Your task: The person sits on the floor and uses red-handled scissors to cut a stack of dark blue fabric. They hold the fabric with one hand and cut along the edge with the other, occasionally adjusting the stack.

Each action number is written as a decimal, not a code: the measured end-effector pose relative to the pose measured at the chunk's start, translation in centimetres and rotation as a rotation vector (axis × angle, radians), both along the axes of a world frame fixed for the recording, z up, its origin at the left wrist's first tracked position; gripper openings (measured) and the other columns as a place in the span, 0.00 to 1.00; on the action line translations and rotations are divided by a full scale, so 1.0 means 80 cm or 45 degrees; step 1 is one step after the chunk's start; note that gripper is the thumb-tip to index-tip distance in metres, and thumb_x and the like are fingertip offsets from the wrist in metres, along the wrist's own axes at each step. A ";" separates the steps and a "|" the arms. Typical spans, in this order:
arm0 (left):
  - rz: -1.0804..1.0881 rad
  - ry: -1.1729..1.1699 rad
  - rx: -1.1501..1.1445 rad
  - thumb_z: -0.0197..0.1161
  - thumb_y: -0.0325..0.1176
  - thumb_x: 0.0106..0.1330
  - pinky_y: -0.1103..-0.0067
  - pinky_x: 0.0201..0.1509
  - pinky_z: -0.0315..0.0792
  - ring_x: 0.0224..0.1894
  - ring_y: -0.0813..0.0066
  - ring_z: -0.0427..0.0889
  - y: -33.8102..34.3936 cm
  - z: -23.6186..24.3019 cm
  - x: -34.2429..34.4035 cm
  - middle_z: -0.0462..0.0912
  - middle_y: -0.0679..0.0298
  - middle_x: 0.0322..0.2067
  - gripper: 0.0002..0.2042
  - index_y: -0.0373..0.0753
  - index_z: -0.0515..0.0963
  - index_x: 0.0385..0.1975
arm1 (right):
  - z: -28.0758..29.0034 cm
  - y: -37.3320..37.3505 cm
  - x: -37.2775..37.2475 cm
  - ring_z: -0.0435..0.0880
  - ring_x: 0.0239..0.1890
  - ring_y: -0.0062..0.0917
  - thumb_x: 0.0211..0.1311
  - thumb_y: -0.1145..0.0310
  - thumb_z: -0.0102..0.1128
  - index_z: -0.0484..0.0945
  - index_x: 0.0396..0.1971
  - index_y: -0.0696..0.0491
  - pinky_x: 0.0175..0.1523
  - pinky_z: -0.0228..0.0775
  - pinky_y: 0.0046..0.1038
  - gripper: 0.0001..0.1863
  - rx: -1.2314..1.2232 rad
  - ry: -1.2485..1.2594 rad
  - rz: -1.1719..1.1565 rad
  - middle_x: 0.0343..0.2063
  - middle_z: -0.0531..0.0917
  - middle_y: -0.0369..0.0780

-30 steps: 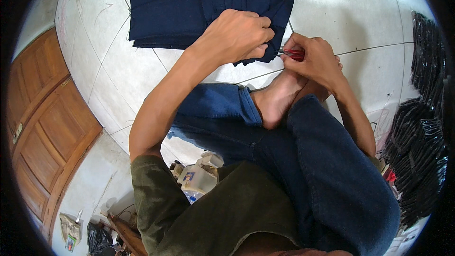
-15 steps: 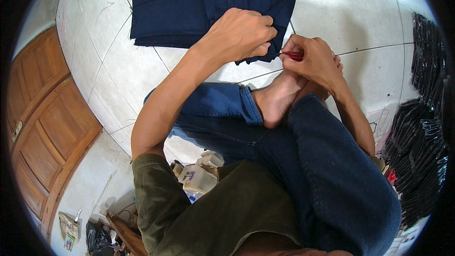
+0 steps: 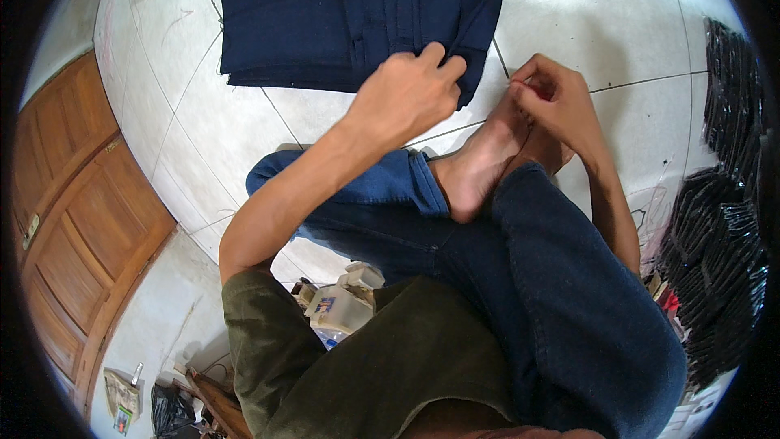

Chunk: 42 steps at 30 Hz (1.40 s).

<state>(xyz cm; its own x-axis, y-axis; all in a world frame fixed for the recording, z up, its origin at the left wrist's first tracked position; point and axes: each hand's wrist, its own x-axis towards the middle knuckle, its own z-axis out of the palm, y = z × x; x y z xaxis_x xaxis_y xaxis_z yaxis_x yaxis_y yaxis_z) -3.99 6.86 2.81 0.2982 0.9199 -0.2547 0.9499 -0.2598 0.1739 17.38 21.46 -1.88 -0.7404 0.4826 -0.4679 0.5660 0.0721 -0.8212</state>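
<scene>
A stack of navy cloth [image 3: 292,24] with stitched seams lies on the tiled floor ahead. At its near right corner my left hand [image 3: 414,93] has its fingers curled on the cloth, with the fingertips partly hidden. My right hand [image 3: 561,102] is closed to the right of that corner, apart from the cloth and just over my bare foot [image 3: 471,171]. Between its thumb and fingers a bit of a small red tool [image 3: 547,96] shows. The rest of the tool is covered by the hand.
My crossed legs in blue jeans [image 3: 569,276] fill the near middle. Bundles of shiny black strips [image 3: 715,236] lie at the right. A wooden door [image 3: 89,219] stands at the left. A whitish plastic container [image 3: 345,309] sits beside my left side.
My right hand has moved right, away from the cloth's corner, and the red tool is now mostly hidden in it. My left hand has shifted slightly left and nearer, its knuckles more raised.
</scene>
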 end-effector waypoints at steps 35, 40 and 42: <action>0.296 -0.145 0.187 0.72 0.36 0.56 0.75 0.30 0.80 0.35 0.70 0.81 -0.026 -0.023 0.021 0.78 0.67 0.33 0.12 0.45 0.80 0.39 | -0.017 0.029 -0.050 0.80 0.27 0.22 0.55 0.56 0.65 0.84 0.29 0.61 0.34 0.72 0.26 0.19 -0.137 -0.103 -0.003 0.21 0.83 0.40; 0.307 -0.140 0.205 0.71 0.37 0.56 0.75 0.29 0.80 0.35 0.71 0.81 -0.023 -0.022 0.022 0.78 0.67 0.32 0.11 0.45 0.81 0.37 | -0.018 0.029 -0.047 0.80 0.27 0.21 0.57 0.58 0.66 0.84 0.29 0.61 0.35 0.72 0.25 0.18 -0.145 -0.059 -0.031 0.22 0.84 0.39; 0.326 -0.133 0.229 0.72 0.39 0.56 0.75 0.28 0.79 0.34 0.71 0.81 -0.022 -0.021 0.022 0.77 0.67 0.31 0.11 0.44 0.82 0.36 | -0.023 0.031 -0.041 0.78 0.27 0.19 0.59 0.58 0.66 0.84 0.30 0.60 0.35 0.69 0.23 0.17 -0.132 0.019 -0.091 0.22 0.83 0.38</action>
